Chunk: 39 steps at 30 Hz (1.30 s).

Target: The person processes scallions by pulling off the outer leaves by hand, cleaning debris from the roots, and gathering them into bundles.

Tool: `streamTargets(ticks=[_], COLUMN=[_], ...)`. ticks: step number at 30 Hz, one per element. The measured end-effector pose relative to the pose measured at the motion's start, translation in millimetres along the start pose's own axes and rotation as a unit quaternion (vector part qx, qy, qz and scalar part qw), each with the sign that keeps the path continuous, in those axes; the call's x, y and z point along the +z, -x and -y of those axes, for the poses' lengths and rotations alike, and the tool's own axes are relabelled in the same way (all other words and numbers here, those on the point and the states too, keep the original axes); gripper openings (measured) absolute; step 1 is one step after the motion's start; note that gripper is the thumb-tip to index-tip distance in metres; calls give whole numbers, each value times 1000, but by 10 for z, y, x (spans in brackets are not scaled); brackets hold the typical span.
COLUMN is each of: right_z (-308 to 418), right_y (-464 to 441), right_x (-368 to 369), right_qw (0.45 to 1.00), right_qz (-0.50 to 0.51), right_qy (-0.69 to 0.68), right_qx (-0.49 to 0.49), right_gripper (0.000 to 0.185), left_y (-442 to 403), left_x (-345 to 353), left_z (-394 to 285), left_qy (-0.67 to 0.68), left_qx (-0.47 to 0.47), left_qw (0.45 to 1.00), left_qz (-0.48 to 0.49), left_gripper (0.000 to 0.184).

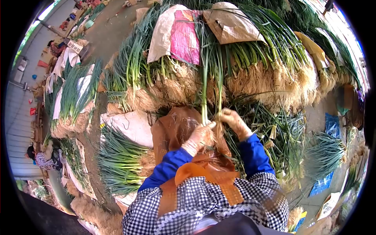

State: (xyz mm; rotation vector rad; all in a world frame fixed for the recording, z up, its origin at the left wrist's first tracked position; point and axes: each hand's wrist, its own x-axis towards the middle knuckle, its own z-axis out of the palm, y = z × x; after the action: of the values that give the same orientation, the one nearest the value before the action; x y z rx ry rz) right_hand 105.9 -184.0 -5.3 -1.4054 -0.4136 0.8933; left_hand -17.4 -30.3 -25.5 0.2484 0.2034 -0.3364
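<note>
My left hand (201,137) is closed round the lower white stem of a green onion (205,98), whose long leaves point away from me. Just to its right, my right hand (235,121) is closed with its fingers at the root end of another green onion (220,88). Pale roots hang between the two hands. Below them a brown apron (174,129) covers my lap. Ahead lies a big heap of green onions (270,74), roots toward me, partly under a tan sack (231,23) and a white-and-pink sack (184,35).
Trimmed onions (121,160) lie in a pile at my left on a white sack (131,127). Loose leaf scraps (282,137) cover the ground at my right. Farther right, another bunch (327,150) rests by blue plastic (332,124). A person (45,159) sits far left.
</note>
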Motion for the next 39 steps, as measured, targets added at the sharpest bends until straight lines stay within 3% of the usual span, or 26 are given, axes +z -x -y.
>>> streamTargets(ticks=[1,3,4,6,7,10,12,13,15,16,18,19,20,22,24,26,27,28,30,32,33,34,36,37,38,39], right_z=[-108,-242,-234,-159,-136,-205,-184,-148,-150,-162,-153,3,23,-118,-135,-240,-154,91,99,0,-272,-125,-32,179,185,201], right_y=[74,104,90,-49,-92,-176,22,222,554,665,828,877,891,846,824,844,905,918,1030,1005,916,810,563,497,395,270], right_x=[29,98,128,181,229,286,292,272,99,-10,-116,9,176,336,423,343,239,207,-326,-557,-663,-420,-56,105,144,163], right_qw=[999,996,999,951,856,799,813,891,964,977,978,979,978,949,920,910,889,848,844,858,862,866,899,922,908,888], right_qz=[24,15,-21,-155,-227,-271,-220,-173,-181,-207,-201,-169,-192,-223,-329,-379,-404,-504,-516,-344,-229,-198,-252,-216,-168,-80], right_qy=[-14,-59,-21,266,462,522,526,398,193,56,-44,-117,-72,190,157,65,80,25,74,368,415,423,355,315,383,448], right_qx=[15,68,-18,7,-54,-127,-123,-136,-38,21,21,4,23,-113,-141,-157,-198,-165,-123,102,178,182,-47,-64,-7,72], right_gripper=[21,24,26,30,36,41,36,32,30,29,24,21,22,24,24,24,24,25,26,36,45,48,48,46,49,50], left_y=[-115,-124,-126,-184,-158,-233,-220,-216,-202,-218,-290,-296,-270,-337,-434,-502,-365,-370,-314,-342,-374,-386,-354,-314,-358,-427], left_x=[-2,-90,-136,-238,-323,-315,-246,-265,-254,-248,-217,-132,-43,-179,-482,-644,-257,-426,-330,-324,-511,-441,-250,-289,-499,-914], left_z=[248,388,423,476,467,536,490,472,521,568,674,627,613,570,535,646,503,454,430,488,514,522,566,552,611,643], left_qy=[-78,-112,-118,-189,-215,-272,-181,-217,-285,-356,-266,-428,-435,-478,-451,-221,-356,-290,-380,-465,-413,-413,-397,-556,-473,-545], left_qx=[48,60,70,133,154,237,223,227,253,214,237,232,209,220,195,279,194,204,193,233,221,223,236,200,240,221], left_qw=[980,974,973,950,942,886,926,920,898,874,909,837,835,799,825,886,848,868,846,798,835,836,835,743,801,760], left_qz=[-178,-190,-187,-212,-208,-291,-243,-235,-221,-253,-214,-250,-263,-293,-279,-298,-342,-346,-321,-305,-287,-284,-298,-313,-277,-276], left_gripper=[14,13,12,11,16,17,23,23,18,16,16,15,15,15,12,12,14,12,14,14,13,13,13,12,15,18])
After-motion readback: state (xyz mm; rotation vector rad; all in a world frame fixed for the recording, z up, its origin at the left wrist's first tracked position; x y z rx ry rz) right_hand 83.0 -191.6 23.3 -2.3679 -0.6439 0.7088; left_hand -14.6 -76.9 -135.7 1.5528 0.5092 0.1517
